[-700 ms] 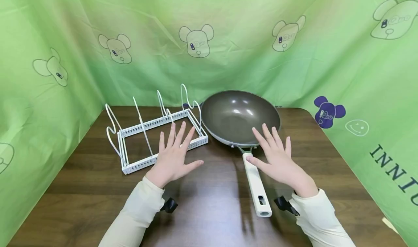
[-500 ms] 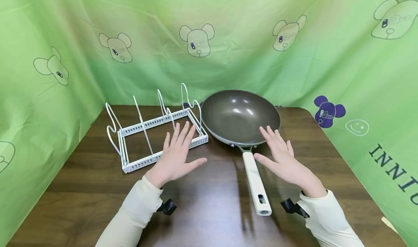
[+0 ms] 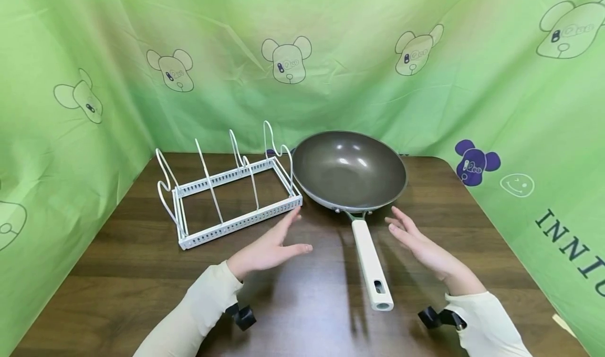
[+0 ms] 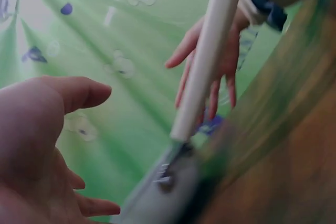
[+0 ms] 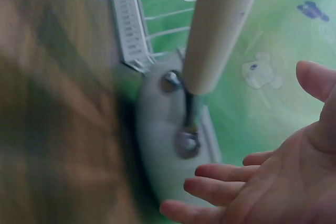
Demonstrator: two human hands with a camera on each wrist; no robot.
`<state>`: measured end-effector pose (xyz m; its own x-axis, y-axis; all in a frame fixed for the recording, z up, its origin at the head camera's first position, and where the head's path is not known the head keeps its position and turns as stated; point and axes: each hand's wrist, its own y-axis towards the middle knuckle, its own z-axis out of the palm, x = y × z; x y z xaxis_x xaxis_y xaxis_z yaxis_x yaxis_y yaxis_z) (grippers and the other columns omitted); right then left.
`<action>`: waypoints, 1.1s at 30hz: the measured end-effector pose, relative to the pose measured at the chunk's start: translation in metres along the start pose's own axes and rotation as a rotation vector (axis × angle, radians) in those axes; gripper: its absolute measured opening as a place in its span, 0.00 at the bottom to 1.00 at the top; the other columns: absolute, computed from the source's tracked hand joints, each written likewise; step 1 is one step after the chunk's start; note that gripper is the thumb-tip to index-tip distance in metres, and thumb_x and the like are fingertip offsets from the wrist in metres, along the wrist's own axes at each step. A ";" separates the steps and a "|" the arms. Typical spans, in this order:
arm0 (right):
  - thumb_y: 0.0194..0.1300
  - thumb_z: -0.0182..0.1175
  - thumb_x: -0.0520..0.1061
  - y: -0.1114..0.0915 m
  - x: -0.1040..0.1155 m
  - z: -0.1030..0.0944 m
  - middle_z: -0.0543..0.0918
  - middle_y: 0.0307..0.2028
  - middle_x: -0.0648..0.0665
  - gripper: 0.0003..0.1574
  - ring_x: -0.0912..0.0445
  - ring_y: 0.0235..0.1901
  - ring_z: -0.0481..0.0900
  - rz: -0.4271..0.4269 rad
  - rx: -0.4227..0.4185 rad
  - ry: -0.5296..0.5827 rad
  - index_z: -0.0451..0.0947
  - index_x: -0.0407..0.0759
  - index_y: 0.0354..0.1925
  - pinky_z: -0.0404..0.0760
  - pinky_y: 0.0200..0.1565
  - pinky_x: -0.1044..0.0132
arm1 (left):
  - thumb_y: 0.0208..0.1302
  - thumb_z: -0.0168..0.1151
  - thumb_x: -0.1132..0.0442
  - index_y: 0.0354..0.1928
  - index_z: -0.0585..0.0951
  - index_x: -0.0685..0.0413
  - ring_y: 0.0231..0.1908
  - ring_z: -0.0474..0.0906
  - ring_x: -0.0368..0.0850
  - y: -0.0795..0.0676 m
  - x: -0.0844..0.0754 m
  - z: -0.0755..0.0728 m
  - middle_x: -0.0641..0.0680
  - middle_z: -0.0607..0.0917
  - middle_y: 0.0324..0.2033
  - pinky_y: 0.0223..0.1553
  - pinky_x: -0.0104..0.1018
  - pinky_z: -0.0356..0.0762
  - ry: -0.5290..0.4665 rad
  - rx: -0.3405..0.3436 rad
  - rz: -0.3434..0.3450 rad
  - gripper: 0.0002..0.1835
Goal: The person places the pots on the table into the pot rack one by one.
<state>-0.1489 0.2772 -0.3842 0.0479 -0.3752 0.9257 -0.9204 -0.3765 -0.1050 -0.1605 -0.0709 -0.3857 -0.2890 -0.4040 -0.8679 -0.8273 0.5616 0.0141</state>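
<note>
A dark-coated frying pan [image 3: 347,170] with deep, sloping sides stands on the table, its cream handle [image 3: 371,262] pointing toward me. Left of it in the head view is a white metal pan rack [image 3: 241,221] with several upright wire dividers. My left hand [image 3: 267,249] hovers in front of the rack's near right corner, thumb apart from the straight fingers. To the right of the handle is my right hand [image 3: 425,249], palm turned inward, touching nothing. The right wrist view shows its relaxed fingers [image 5: 220,182] close to the pan's riveted side [image 5: 168,145].
A dark wooden table [image 3: 118,289] carries the rack and pan. Green cloth [image 3: 331,84] printed with bear heads hangs behind and on both sides. Each wrist wears a small black camera mount [image 3: 430,317].
Both hands have turned from palms-down with spread fingers to palms facing each other. The right hand has drawn back off the pan and to the right. Rack and pan stay put.
</note>
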 end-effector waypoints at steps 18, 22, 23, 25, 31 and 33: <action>0.82 0.29 0.50 0.031 -0.033 0.026 0.80 0.56 0.45 0.22 0.56 0.59 0.76 -0.016 0.420 0.830 0.60 0.46 0.64 0.73 0.60 0.61 | 0.72 0.43 0.56 0.70 0.55 0.63 0.68 0.61 0.70 0.013 0.007 0.082 0.74 0.64 0.68 0.65 0.59 0.64 -0.965 0.472 -0.294 0.29; 0.82 0.28 0.52 0.036 -0.033 0.029 0.75 0.62 0.40 0.26 0.52 0.65 0.71 0.050 0.458 0.905 0.61 0.41 0.65 0.65 0.67 0.56 | 0.73 0.39 0.52 0.61 0.62 0.55 0.71 0.54 0.70 0.018 0.002 0.095 0.74 0.59 0.70 0.69 0.60 0.56 -1.109 0.581 -0.363 0.21; 0.82 0.28 0.53 0.036 -0.033 0.030 0.74 0.63 0.39 0.27 0.51 0.66 0.69 0.071 0.467 0.912 0.58 0.40 0.66 0.63 0.68 0.55 | 0.73 0.38 0.52 0.63 0.63 0.55 0.71 0.52 0.70 0.019 0.000 0.097 0.75 0.57 0.71 0.69 0.60 0.53 -1.141 0.603 -0.375 0.23; 0.82 0.27 0.55 0.038 -0.031 0.031 0.72 0.66 0.38 0.30 0.49 0.68 0.66 0.101 0.490 0.926 0.56 0.38 0.68 0.59 0.70 0.54 | 0.73 0.36 0.50 0.66 0.62 0.58 0.72 0.49 0.70 0.021 -0.003 0.101 0.75 0.54 0.72 0.70 0.61 0.50 -1.189 0.638 -0.383 0.26; 0.82 0.25 0.56 0.044 -0.028 0.035 0.71 0.66 0.35 0.29 0.45 0.70 0.64 0.087 0.543 1.028 0.64 0.44 0.63 0.58 0.71 0.52 | 0.73 0.37 0.48 0.58 0.69 0.58 0.73 0.47 0.67 0.027 -0.014 0.112 0.74 0.52 0.72 0.71 0.59 0.49 -1.301 0.665 -0.391 0.24; 0.82 0.24 0.55 0.045 -0.028 0.035 0.70 0.66 0.33 0.29 0.44 0.70 0.64 0.074 0.547 1.067 0.64 0.44 0.62 0.58 0.71 0.52 | 0.73 0.39 0.48 0.60 0.68 0.59 0.73 0.45 0.67 0.029 -0.017 0.115 0.74 0.51 0.72 0.72 0.58 0.46 -1.344 0.675 -0.372 0.25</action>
<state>-0.1784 0.2408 -0.4274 -0.5816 0.3818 0.7183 -0.6082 -0.7905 -0.0722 -0.1239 0.0357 -0.4275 0.8131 0.1263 -0.5683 -0.2817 0.9396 -0.1943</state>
